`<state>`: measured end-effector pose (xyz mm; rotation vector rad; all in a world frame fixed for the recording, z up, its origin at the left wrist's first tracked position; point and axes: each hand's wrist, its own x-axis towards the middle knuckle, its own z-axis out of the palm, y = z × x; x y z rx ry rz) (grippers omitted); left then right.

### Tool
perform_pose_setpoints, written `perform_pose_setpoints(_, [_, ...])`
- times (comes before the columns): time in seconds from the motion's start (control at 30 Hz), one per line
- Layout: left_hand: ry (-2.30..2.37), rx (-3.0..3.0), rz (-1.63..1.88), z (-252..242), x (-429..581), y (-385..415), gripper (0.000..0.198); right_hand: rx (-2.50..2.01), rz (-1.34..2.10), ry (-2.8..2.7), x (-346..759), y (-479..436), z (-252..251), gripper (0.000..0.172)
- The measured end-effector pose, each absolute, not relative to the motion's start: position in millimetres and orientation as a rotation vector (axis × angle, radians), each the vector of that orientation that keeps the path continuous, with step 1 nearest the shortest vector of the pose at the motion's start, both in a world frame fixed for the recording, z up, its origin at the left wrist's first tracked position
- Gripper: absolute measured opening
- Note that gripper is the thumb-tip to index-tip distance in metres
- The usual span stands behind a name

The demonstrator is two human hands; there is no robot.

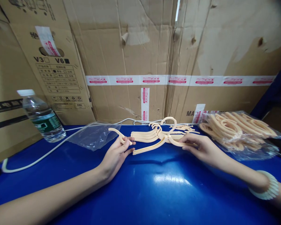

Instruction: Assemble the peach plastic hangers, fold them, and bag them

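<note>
Pinched between the fingers of my left hand (118, 153) is a loose curved beige hanger piece (116, 132), its thin end pointing up and left. My right hand (201, 148) grips one arm of a beige plastic hanger (152, 148). That hanger has a round hook at the top and is raised above the table, with its shadow below. Its other arm reaches left, its tip close to my left fingers. Just behind it lies a row of similar beige hangers (144, 136), partly covered by the held one.
A blue table (140, 193) bears everything. Small beige parts (184, 127) lie at the back. To the right is a clear bag of beige pieces (236, 131); on the left are a water bottle (43, 115), clear plastic bag (93, 136) and white cable (37, 161). Cardboard (131, 56) walls the back.
</note>
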<state>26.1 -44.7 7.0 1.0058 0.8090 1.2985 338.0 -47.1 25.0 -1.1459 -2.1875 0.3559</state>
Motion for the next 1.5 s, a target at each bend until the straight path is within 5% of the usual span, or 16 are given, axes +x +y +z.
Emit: perform_pose_setpoints(1.5, [0.799,1.070,1.378,5,28,-46,0.027,-0.985,0.039,-2.197,325,-63,23,0.009])
